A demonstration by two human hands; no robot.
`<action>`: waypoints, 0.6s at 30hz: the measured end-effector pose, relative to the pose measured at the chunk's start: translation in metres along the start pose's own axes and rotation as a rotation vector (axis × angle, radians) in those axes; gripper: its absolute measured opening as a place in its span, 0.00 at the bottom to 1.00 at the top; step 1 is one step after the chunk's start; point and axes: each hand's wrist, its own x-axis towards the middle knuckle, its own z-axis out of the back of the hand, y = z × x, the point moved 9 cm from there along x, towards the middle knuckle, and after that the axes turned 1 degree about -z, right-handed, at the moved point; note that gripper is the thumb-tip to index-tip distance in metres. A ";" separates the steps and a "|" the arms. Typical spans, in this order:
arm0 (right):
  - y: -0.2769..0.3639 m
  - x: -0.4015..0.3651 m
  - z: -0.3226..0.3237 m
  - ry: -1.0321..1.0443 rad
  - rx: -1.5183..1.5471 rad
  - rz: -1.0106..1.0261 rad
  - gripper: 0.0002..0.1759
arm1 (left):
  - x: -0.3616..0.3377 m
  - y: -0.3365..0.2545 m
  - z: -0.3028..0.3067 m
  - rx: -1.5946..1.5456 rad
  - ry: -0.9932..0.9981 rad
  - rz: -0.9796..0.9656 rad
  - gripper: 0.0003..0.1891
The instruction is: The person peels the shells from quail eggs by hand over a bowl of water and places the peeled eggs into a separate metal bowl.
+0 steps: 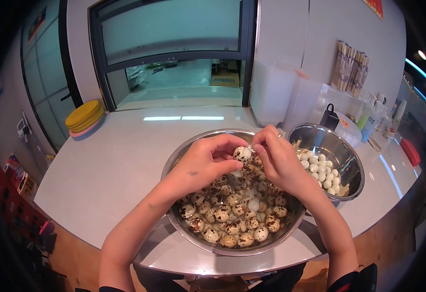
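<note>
Between the thumb and fingers of my left hand [201, 160] is a speckled quail egg [242, 154], with a pale patch showing on its side. My right hand [282, 160] is close beside it, thumb and index finger pinched on a small whitish bit [253, 148] that looks like shell or membrane. Both hands are over a large metal bowl [201, 249] of water holding many speckled quail eggs [221, 215]. One smooth white egg [254, 205] shows among them. To the right, a smaller metal bowl [351, 168] holds many peeled white eggs [322, 171].
Yellow, pink and blue round items [84, 119] are stacked at the counter's left. A tall translucent container [274, 95] and a black object with a loop [329, 118] stand behind the smaller bowl. Bottles [368, 119] line the right side. A half-raised window [174, 44] is at the back.
</note>
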 end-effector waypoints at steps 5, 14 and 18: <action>-0.004 0.000 0.007 -0.080 -0.046 -0.075 0.04 | 0.001 0.001 0.000 -0.074 0.032 0.010 0.16; 0.025 0.001 0.011 -0.078 0.039 0.126 0.08 | 0.002 0.006 0.006 -0.086 -0.012 0.037 0.17; 0.024 -0.001 0.009 -0.072 0.051 0.183 0.09 | 0.002 0.004 0.002 -0.090 0.013 0.017 0.16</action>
